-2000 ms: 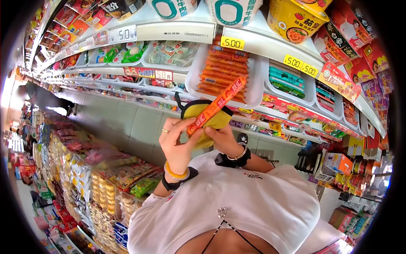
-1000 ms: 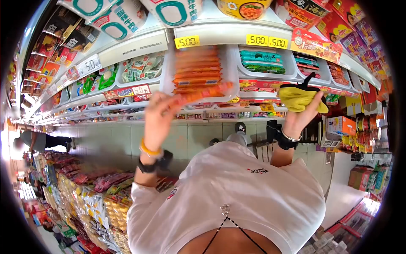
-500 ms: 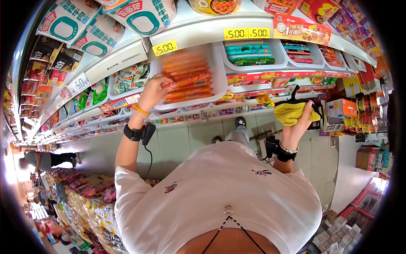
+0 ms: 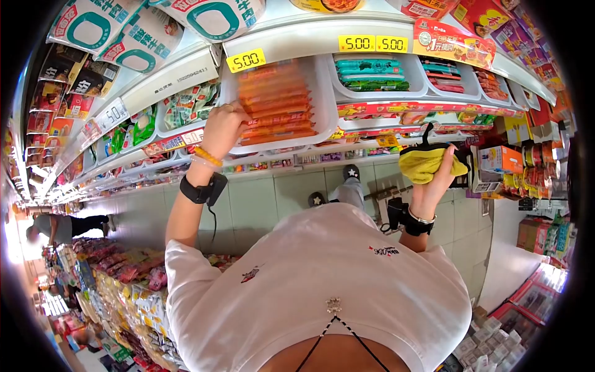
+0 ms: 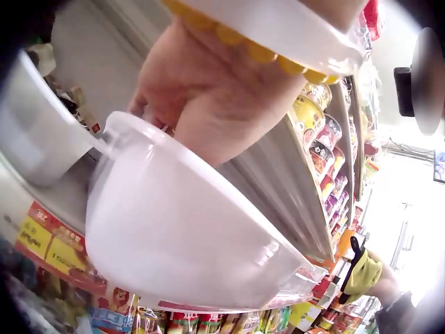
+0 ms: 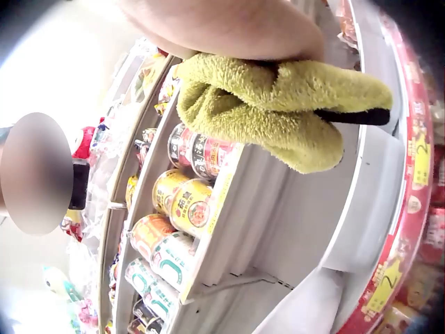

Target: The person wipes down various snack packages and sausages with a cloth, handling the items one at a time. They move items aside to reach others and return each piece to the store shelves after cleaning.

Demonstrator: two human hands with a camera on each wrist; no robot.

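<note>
In the head view, my left hand (image 4: 224, 131) reaches over the near left side of a white plastic tray (image 4: 327, 118) filled with orange-wrapped sausages (image 4: 279, 118). Its curled fingers pinch the left end of one sausage in the near rows. The left wrist view shows the hand bent over the tray's rim (image 5: 149, 132), which hides the fingertips. Held out to the right, away from the tray, my right hand (image 4: 434, 185) grips a folded yellow-green terry cloth (image 6: 278, 104) with black trim and a black loop, thumb lying across it.
Trays of green-wrapped sausages (image 4: 372, 74) and other snacks flank this one. A shelf edge with yellow price tags (image 4: 246, 60) overhangs the tray's back, with instant noodle tubs (image 4: 217, 18) above. Bagged goods (image 4: 130, 273) lie behind at left; another person (image 4: 68, 229) stands in the aisle.
The hands have parted: the left carried an orange sausage from in front of the cloth into the tray, while the right moved rightward with the cloth. Over the last half second both barely moved.
</note>
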